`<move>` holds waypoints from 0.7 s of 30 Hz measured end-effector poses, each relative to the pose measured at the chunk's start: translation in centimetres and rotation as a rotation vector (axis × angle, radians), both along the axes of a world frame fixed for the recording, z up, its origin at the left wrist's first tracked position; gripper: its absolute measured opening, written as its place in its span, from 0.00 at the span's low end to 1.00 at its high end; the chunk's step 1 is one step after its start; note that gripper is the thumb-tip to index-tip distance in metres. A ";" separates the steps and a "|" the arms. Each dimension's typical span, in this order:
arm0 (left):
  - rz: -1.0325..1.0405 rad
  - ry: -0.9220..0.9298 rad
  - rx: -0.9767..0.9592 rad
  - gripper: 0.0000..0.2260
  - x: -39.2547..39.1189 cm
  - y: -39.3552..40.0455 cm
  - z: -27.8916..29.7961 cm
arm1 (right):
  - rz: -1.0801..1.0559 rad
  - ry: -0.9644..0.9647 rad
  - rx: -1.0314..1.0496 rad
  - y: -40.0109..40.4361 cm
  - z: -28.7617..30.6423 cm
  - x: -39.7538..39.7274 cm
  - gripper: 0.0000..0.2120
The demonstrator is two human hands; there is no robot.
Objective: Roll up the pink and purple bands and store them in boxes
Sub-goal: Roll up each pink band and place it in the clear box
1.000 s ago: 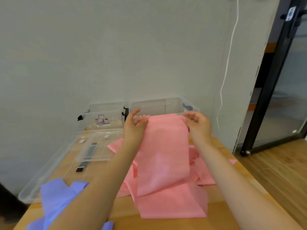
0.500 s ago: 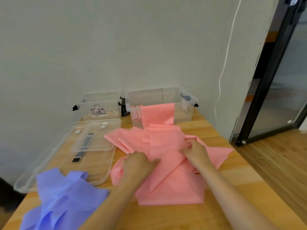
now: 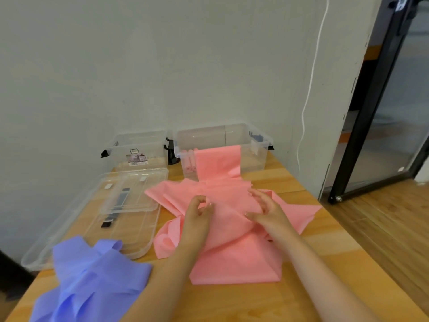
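Nearest, a purple band [image 3: 92,273] lay crumpled at the table's [image 3: 290,305] front left corner. Beyond it the pink band [image 3: 232,247] sprawled in loose folds mid-table. The left hand [image 3: 197,216] hovered over it with fingers curled, thumb and forefinger near touching; whether it pinched the fabric I could not tell. The right hand [image 3: 267,212] was relaxed, fingers spread above the folds. Clear lids [image 3: 130,201] lay left. Farther back, the band's end draped over a clear box [image 3: 222,145] beside another box [image 3: 137,147].

White cord [image 3: 310,94] down grey wall [image 3: 162,66]
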State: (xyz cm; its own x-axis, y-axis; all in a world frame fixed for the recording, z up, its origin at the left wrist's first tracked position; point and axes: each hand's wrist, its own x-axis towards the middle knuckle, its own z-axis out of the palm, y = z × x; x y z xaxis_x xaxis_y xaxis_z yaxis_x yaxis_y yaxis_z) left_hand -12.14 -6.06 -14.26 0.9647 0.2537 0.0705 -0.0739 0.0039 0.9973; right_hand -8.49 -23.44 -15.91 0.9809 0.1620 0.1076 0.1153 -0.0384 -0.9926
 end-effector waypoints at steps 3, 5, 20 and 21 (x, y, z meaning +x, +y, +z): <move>-0.267 -0.034 -0.161 0.21 -0.6 0.6 0.5 | 0.058 0.096 0.099 0.0 0.1 -1.2 0.27; -0.393 -0.079 -0.083 0.34 -0.9 1.2 1.1 | 0.009 0.048 0.252 -0.2 1.7 -1.5 0.23; -0.003 0.306 0.386 0.26 6.6 3.8 3.0 | -0.225 0.117 -0.362 0.9 6.9 8.1 0.07; 0.001 0.373 0.496 0.31 5.9 3.9 2.1 | -0.258 0.113 -0.379 1.0 5.7 7.1 0.08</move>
